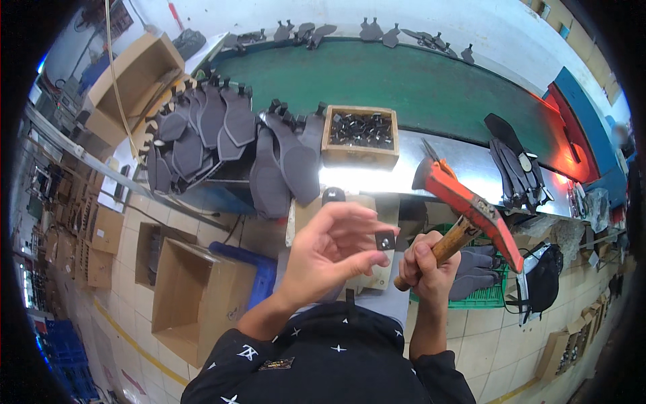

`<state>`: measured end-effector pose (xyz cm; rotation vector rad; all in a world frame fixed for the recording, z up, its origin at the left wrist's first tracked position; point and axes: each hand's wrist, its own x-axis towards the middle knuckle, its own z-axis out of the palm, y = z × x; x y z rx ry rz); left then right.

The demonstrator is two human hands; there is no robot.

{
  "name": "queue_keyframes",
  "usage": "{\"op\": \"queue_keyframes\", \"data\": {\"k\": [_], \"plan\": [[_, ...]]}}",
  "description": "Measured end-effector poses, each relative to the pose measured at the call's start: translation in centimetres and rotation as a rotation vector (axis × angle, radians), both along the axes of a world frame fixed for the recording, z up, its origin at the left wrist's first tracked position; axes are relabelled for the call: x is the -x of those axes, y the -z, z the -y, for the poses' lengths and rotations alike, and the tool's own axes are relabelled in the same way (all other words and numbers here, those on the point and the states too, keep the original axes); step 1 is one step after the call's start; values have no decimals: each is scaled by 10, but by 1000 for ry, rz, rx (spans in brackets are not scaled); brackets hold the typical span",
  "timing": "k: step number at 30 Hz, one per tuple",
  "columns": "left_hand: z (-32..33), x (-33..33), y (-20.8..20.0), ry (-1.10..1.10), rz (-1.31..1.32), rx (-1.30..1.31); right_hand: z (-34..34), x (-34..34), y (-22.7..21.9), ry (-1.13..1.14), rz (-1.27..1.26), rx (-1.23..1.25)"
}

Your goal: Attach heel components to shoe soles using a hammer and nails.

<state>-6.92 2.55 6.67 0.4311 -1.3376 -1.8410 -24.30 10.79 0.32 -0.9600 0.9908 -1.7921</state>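
Note:
My right hand [431, 266] is wrapped round the wooden handle of a hammer [465, 209], whose long red head slants across to the right. Between the thumb and fingertips of my left hand [330, 246] is a small black square piece [385, 240] with a shiny metal dot in its middle. Both hands are in front of my body, over a pale work block [370, 279] that they partly hide. Just beyond the left hand, a dark rounded piece [333, 195] with a metal dot lies on the block.
A wooden box [360, 158] of small black metal-dotted parts stands on the metal table edge. Grey sole-shaped pieces [212, 118] with black tabs pile up at left. Behind runs a green conveyor belt [377, 74]. A green crate [494, 296] and cardboard box [195, 310] stand below.

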Motion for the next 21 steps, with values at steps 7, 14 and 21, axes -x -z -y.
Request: {"op": "queue_keyframes", "data": {"k": [7,14,21], "plan": [[-1,-26,6,-128,172,569,-10,-29,-26,-99,34,43],[-4,-31,7,-225,345,831,-7,-33,-21,-57,-197,-113],[11,-44,22,-204,528,975,14,-27,-14,-135,-207,-287]]}}
